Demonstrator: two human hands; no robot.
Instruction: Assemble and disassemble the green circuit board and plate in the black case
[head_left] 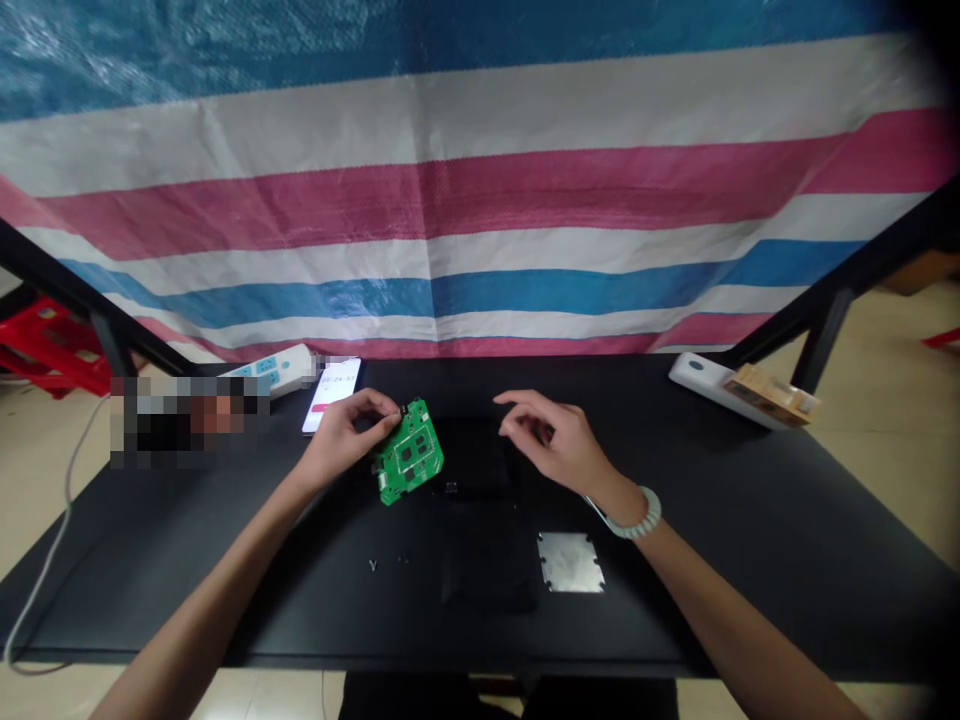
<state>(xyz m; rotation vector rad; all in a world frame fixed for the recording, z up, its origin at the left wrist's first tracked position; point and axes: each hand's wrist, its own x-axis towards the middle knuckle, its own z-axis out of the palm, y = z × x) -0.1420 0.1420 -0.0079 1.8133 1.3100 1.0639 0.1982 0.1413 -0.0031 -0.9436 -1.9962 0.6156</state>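
Note:
My left hand (352,432) pinches the upper left edge of a green circuit board (411,458) between thumb and fingers, holding it tilted above the black table. To its right, my right hand (551,435) hovers with the index finger stretched out and the other fingers loosely curled; nothing shows in it. Below the hands lies a dark, flat panel or casing (487,555), hard to tell from the tabletop. A square silvery metal plate (571,562) rests near my right wrist. Small screws (373,565) lie at the front left, and a tiny pale part (451,488) sits beside the board.
Behind my left hand, a phone (331,392) with a lit screen lies by a white power strip (274,370). A white device (701,380) and a brown box (772,395) stand at the back right. Striped sheeting (450,200) hangs along the table's (750,560) far edge.

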